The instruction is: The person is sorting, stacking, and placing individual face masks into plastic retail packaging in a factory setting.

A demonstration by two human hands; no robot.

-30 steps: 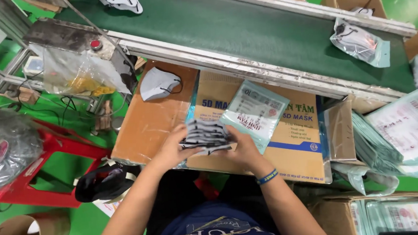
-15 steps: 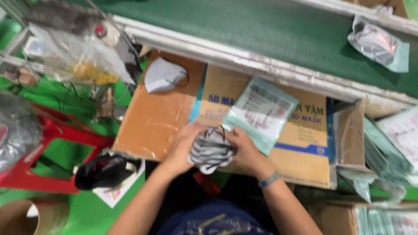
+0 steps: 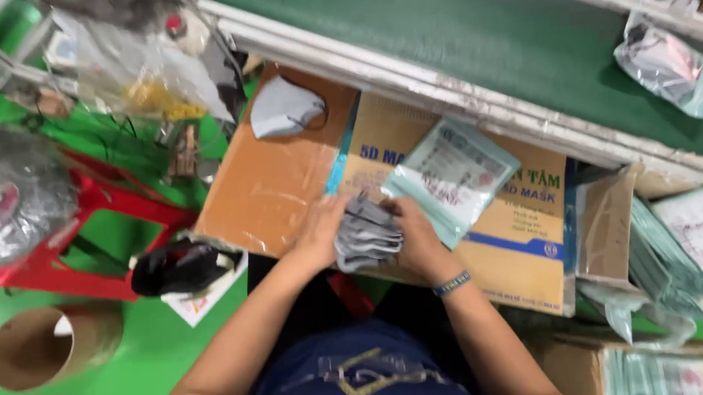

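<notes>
Several grey face masks (image 3: 368,233) sit pressed together as one stack between my palms, resting on the flattened cardboard box (image 3: 285,186) that serves as my worktop. My left hand (image 3: 321,228) is cupped against the stack's left edge, fingers curved around it, and my right hand (image 3: 410,233) closes on the opposite edge, so both hands are grasping the same bundle. To do this squaring-up well, I judge the pressure should stay even from both sides, with the stack's lower edge kept against the box so the layers line up instead of fanning out; the ear loops look loose and could catch if I squeeze unevenly.

Just beyond the stack, further up the box, lies a flat pale-green pouch (image 3: 449,174), touching or nearly touching my right fingers. At the box's far left corner a single grey mask (image 3: 283,107) lies by itself, well apart from my hands. Past the box's far edge runs the green conveyor belt (image 3: 472,40), carrying a filled pouch (image 3: 668,64) off to the right. To the right of the box more pale-green pouches (image 3: 665,258) are stacked. To the left of the box stands a red stool (image 3: 90,232), and below it a cardboard tube (image 3: 48,346) on the green floor.
</notes>
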